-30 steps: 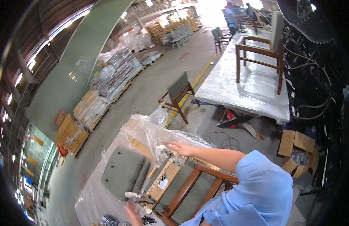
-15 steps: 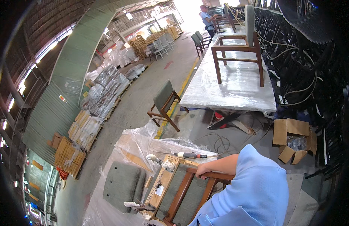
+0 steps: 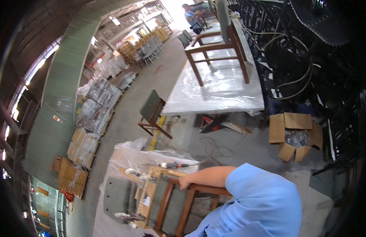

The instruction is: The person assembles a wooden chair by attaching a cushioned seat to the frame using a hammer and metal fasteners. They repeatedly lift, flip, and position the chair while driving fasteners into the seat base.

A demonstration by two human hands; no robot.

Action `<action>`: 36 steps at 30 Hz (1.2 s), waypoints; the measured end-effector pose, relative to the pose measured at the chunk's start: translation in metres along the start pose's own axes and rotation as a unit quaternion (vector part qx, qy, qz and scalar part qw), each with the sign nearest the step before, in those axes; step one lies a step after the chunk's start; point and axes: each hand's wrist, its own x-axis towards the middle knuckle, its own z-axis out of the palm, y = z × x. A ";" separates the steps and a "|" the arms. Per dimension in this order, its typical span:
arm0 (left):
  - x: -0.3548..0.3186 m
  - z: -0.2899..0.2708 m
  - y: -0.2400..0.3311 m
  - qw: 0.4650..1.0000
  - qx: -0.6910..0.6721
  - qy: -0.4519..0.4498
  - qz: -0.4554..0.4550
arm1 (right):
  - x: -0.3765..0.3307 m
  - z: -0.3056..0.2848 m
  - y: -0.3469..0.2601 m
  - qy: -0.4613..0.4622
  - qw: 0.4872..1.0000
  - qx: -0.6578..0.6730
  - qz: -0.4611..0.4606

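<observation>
My right hand (image 3: pixel 185 182), at the end of a blue sleeve, is closed round the top rail of a reddish-brown wooden chair frame (image 3: pixel 164 203). The frame lies over a grey-green padded panel (image 3: pixel 175 207) against a light wooden jig (image 3: pixel 153 182). Two toggle clamps with white-wrapped handles stick out from the jig, an upper clamp (image 3: pixel 132 172) and a lower clamp (image 3: pixel 123 216). Only a sliver of my left hand (image 3: pixel 164 235) shows at the bottom edge beside the frame; its fingers are hidden. Left of the jig lies a grey-green cushion (image 3: pixel 115 199) with dark holes.
A power screwdriver (image 3: pixel 174 165) lies beyond the jig on plastic sheeting. A chair (image 3: pixel 151 112) stands on the floor ahead; another chair (image 3: pixel 216 51) is on a plastic-wrapped table (image 3: pixel 214 96). An open carton (image 3: pixel 295 134) is at right. Another person (image 3: pixel 191 19) works far off.
The whole view has swung, so the surroundings sit farther left in the picture. My right hand keeps its hold on the same rail of the chair frame.
</observation>
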 end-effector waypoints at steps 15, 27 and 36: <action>-0.133 -0.005 0.066 0.964 0.243 0.108 0.027 | -0.792 0.390 0.182 0.290 0.836 0.159 0.438; -0.191 0.021 0.091 0.943 0.290 0.160 -0.031 | -0.868 0.465 0.108 0.076 0.548 0.530 0.643; -0.190 -0.015 0.083 0.976 0.207 0.022 -0.062 | -0.807 0.298 0.335 0.374 0.452 0.657 0.473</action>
